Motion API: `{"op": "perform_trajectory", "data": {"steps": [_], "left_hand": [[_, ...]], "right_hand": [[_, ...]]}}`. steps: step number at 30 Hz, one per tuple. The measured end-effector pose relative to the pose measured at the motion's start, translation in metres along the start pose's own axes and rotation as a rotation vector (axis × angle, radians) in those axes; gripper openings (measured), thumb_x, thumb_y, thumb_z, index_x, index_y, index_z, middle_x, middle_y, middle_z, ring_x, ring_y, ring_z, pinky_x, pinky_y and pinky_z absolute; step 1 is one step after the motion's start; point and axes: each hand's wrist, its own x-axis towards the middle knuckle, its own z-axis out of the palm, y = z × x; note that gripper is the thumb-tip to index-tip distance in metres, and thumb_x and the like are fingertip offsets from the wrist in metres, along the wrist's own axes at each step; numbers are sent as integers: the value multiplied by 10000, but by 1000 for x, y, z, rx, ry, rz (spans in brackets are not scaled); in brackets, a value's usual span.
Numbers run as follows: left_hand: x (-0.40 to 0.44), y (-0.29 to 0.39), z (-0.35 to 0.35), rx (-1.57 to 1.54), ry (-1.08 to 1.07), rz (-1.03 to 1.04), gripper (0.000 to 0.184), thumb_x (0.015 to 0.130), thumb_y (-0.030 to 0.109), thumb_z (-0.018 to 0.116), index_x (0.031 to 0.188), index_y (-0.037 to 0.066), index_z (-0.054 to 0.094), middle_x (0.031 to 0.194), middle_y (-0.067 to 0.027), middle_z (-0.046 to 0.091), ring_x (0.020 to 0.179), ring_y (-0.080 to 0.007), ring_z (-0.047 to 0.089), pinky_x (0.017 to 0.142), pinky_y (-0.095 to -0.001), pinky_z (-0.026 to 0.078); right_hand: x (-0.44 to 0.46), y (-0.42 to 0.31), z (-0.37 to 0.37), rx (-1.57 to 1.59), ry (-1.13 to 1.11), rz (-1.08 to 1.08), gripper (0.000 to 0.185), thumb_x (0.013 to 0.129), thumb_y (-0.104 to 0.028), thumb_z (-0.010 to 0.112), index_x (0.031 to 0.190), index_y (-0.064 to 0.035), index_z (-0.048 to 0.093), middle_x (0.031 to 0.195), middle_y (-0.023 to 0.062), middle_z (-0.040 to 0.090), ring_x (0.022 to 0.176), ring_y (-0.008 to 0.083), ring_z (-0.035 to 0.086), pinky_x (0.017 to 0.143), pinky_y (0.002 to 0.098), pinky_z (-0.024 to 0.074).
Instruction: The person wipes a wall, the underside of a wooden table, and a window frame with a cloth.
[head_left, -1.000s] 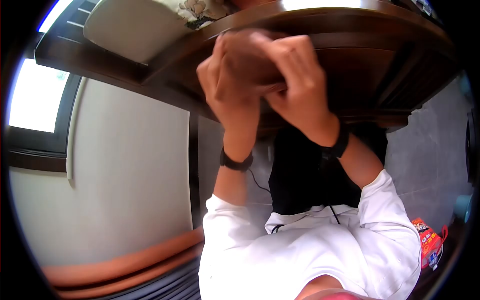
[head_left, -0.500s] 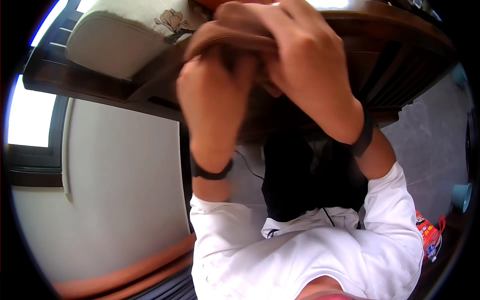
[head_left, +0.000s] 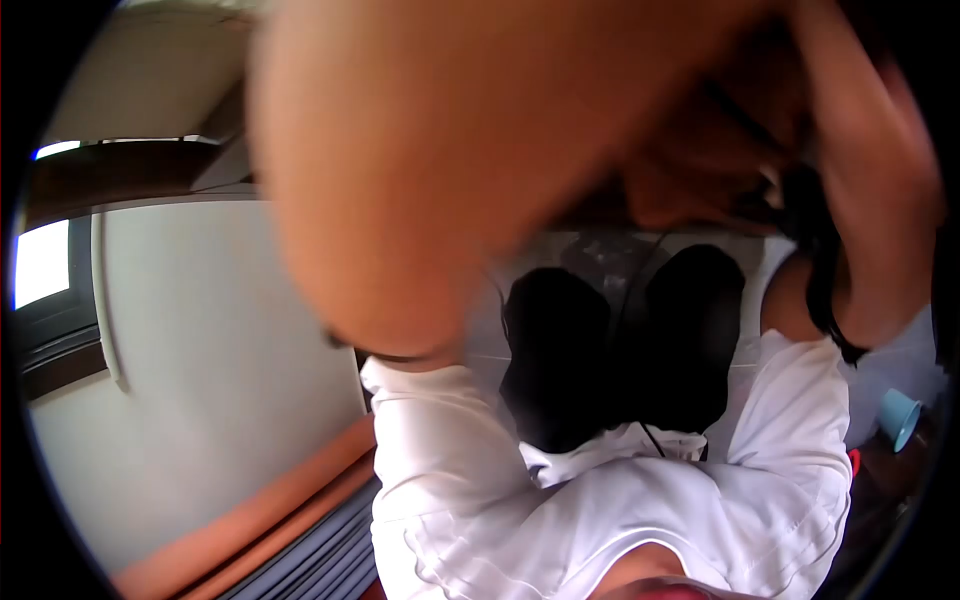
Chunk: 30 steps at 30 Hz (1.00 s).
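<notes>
My left hand (head_left: 400, 150) looms large and blurred in the upper middle, very close to the camera. Its fingers are out of sight, so I cannot make out whether they are open or closed. My right hand (head_left: 880, 130) is raised at the upper right, also smeared by motion, with its fingers hidden. Between the two lies a reddish-brown, blurred shape (head_left: 690, 165) whose kind I cannot tell. Dark bands circle both wrists, a thin one (head_left: 395, 356) on the left and a thicker black one (head_left: 822, 285) on the right.
Black-clad knees (head_left: 690, 320) are below the hands, above a grey tiled floor. A dark wooden beam (head_left: 120, 175) and a pale cushion (head_left: 150, 80) are at the upper left. A light blue bucket (head_left: 898, 420) stands at the right.
Both hands have come much closer to the camera and moved apart, the right one to the right. The brown ridged thing between them earlier is no longer clearly visible. The view has shifted.
</notes>
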Motion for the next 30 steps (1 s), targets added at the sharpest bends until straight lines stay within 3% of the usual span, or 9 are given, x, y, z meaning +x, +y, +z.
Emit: {"op": "perform_trajectory", "data": {"steps": [2,5,9,11,17,21,23,28,30], "left_hand": [[25,29,15,-323,-39,-300,136,784,173,693,717,55,686,603,-95,641,523,-239,645,534,-346,518],[33,27,22,-454,-104,-544,216,755,248,675,647,62,699,599,-122,642,501,-253,657,482,-360,516],[45,38,41,-567,-161,-737,308,862,360,653,783,63,666,729,-143,662,562,-292,670,501,-393,533],[45,43,23,-565,-274,-789,306,880,376,638,841,73,651,787,-115,632,617,-267,684,509,-389,537],[43,39,9,-814,-240,-954,279,908,326,640,891,48,652,872,-169,669,704,-334,685,595,-432,554],[27,22,-38,-948,-420,-1198,303,922,327,629,996,37,679,971,-169,706,797,-382,684,679,-472,547],[6,3,-73,-972,-653,-1200,307,931,332,610,1026,49,680,1000,-159,714,829,-386,683,692,-478,543],[-1,-95,-213,-872,-250,-1203,329,806,218,737,1071,46,643,939,-154,680,785,-354,682,645,-448,553],[3,-143,-267,-828,-93,-1121,403,753,149,776,1118,53,636,901,-142,664,757,-334,675,618,-414,549]], "right_hand": [[9,11,-9,-29,-80,73,245,886,30,569,1123,11,627,986,136,626,935,247,657,810,315,516],[24,20,-12,-64,-218,195,276,905,44,558,1171,17,629,1004,139,642,951,245,665,838,314,508],[38,25,-4,-100,-310,328,285,872,45,574,1145,-3,641,942,157,587,868,331,637,766,365,512],[38,3,-11,-139,-326,383,339,878,-71,650,1213,-26,625,971,163,566,848,401,608,724,444,497],[68,-15,-15,-228,-558,489,400,860,-93,652,1255,-68,597,1009,156,556,856,409,619,708,472,522],[78,-44,-15,32,-591,516,391,823,-77,667,1208,-69,601,1025,172,566,866,422,622,743,495,528],[97,-79,-22,124,-715,540,376,810,-64,671,1181,-70,608,1040,175,576,893,426,625,766,496,531],[197,-182,-42,509,-671,552,404,807,-30,675,1206,-57,620,1025,168,620,920,405,639,790,428,538],[248,-225,-48,604,-614,552,393,776,1,685,1163,13,620,983,165,605,882,348,625,788,370,516]]}}
